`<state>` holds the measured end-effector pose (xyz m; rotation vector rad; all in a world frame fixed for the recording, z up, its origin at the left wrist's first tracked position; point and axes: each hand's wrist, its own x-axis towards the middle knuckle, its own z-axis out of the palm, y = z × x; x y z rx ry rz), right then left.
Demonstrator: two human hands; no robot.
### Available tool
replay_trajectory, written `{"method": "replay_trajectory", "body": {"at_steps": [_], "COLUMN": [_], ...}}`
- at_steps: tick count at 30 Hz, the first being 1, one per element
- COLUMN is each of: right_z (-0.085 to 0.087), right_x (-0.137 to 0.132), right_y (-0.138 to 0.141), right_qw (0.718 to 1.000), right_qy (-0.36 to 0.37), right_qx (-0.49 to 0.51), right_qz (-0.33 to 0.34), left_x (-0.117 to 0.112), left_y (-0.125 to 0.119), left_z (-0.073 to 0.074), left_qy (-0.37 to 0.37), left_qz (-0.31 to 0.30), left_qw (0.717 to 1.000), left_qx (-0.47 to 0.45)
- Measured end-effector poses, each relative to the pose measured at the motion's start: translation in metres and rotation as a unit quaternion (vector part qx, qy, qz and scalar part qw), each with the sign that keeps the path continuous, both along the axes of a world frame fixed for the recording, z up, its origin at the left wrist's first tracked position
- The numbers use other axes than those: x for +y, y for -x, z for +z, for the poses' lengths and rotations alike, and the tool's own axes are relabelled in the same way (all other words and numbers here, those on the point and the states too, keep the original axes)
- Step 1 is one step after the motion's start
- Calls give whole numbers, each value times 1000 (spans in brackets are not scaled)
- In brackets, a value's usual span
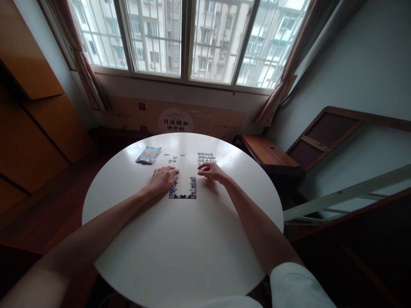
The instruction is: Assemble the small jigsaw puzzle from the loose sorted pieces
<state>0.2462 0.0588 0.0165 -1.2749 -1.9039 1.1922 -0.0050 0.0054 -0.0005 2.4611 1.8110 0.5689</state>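
Observation:
A small jigsaw frame [183, 191], with only its coloured border joined, lies on the round white table [180, 239]. My left hand [163, 179] rests on the frame's upper left corner, fingers curled down onto it. My right hand [212, 170] hovers just past the frame's upper right corner, fingers pinched together by the loose puzzle pieces [206, 158]; whether a piece is in the pinch is too small to tell. A few more scattered pieces [174, 158] lie farther back.
A printed picture card [148, 155] lies at the table's far left. A wooden chair [266, 153] stands at the right, with a leaning frame [324, 137] behind it. A wooden cabinet [35, 128] is at the left, and a large window [189, 38] is ahead.

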Motion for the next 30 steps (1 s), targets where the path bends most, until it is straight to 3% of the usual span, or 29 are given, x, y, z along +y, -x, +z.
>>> {"method": "replay_trajectory", "body": {"at_steps": [5, 10, 17, 25, 30], "right_z": [-3, -4, -2, 0, 0], "right_x": [-2, -3, -8, -16, -16], "right_y": [5, 1, 3, 14, 16], "right_qw": [994, 976, 950, 957, 965], "right_qy": [21, 104, 216, 170, 138], "right_qx": [108, 192, 220, 199, 185], "right_qz": [7, -1, 56, 122, 123], "left_x": [1, 1, -2, -7, -9], "left_y": [1, 1, -3, -8, -9], "left_z": [-1, -1, 4, 10, 7], "left_qy": [-5, -6, -56, -104, -105], "left_qz": [-2, -9, -39, -190, -217], "left_qw": [1000, 1000, 995, 963, 952], "left_qx": [0, 1, -66, -161, -188]}}
